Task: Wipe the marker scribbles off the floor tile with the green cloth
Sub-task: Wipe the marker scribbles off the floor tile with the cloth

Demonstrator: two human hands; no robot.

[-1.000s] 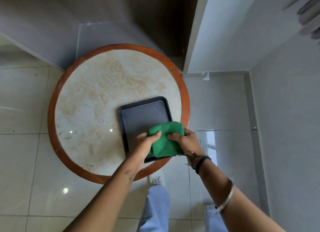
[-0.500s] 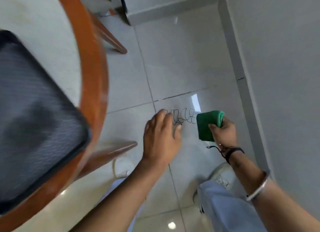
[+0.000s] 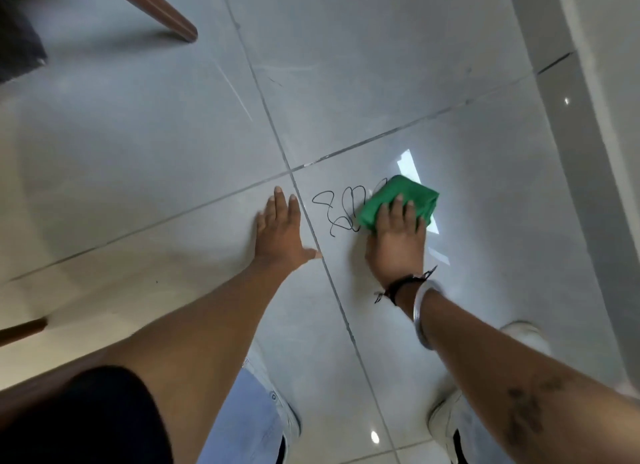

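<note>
Black marker scribbles (image 3: 337, 210) loop across a glossy grey floor tile (image 3: 485, 193), just right of a grout cross. A folded green cloth (image 3: 401, 196) lies flat on the tile over the right end of the scribbles. My right hand (image 3: 396, 241) presses down on the cloth, fingers spread over its near half. My left hand (image 3: 282, 233) rests flat on the neighbouring tile to the left of the scribbles, fingers apart, holding nothing. The part of the scribbles under the cloth is hidden.
A wooden table leg (image 3: 156, 7) slants in at the top left and another leg (image 3: 20, 330) shows at the left edge. A grey wall base (image 3: 595, 117) runs along the right. My knees and white shoes (image 3: 446, 418) are at the bottom.
I have come down from the table to the floor. The cloth, held above the tile half a second ago, is now pressed onto the scribbles. My left hand has settled flat on the floor.
</note>
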